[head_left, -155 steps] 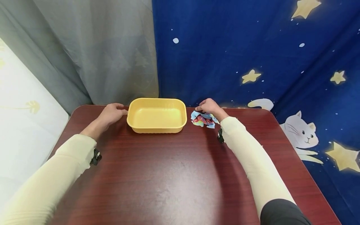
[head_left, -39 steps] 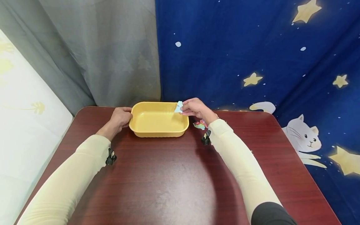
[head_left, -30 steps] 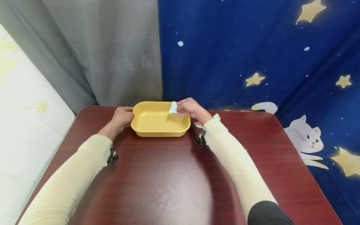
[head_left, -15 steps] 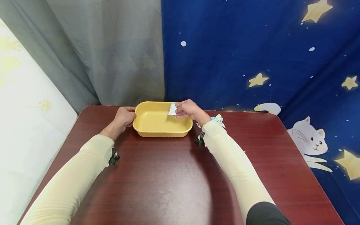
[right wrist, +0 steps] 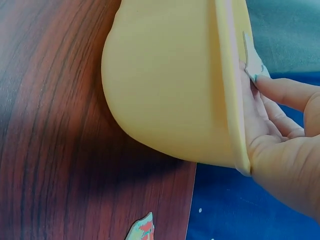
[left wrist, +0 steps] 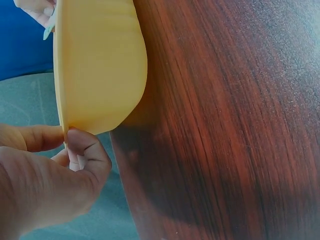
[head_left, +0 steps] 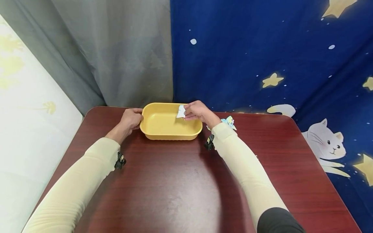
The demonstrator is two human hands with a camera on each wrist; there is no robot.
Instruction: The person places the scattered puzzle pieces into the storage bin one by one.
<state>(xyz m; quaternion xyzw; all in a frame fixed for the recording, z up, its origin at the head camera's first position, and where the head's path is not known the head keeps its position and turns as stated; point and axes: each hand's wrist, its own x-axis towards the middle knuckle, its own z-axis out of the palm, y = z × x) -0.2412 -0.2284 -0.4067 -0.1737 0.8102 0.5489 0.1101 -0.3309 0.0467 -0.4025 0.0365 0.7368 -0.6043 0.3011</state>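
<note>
A yellow oblong plastic basin [head_left: 169, 124] stands near the table's far edge. My left hand [head_left: 131, 119] grips its left rim, thumb and fingers on either side of the wall in the left wrist view. Over the right part of the basin, my right hand [head_left: 198, 111] pinches a small flat puzzle piece [head_left: 181, 111], pale with jagged edges. In the right wrist view this piece [right wrist: 255, 62] is held just above the basin's rim. More colourful puzzle pieces [head_left: 229, 122] lie on the table right of the basin, partly hidden by my right sleeve.
The dark red wooden table [head_left: 163, 181] has rounded far corners. A grey curtain [head_left: 131, 58] and a blue starry curtain [head_left: 227, 58] hang close behind it. Small black wrist cameras [head_left: 209, 142] sit under both cuffs.
My right hand has moved left from the pile, bringing a puzzle piece over the basin, and has stayed there for the last second. My left hand has taken hold of the rim.
</note>
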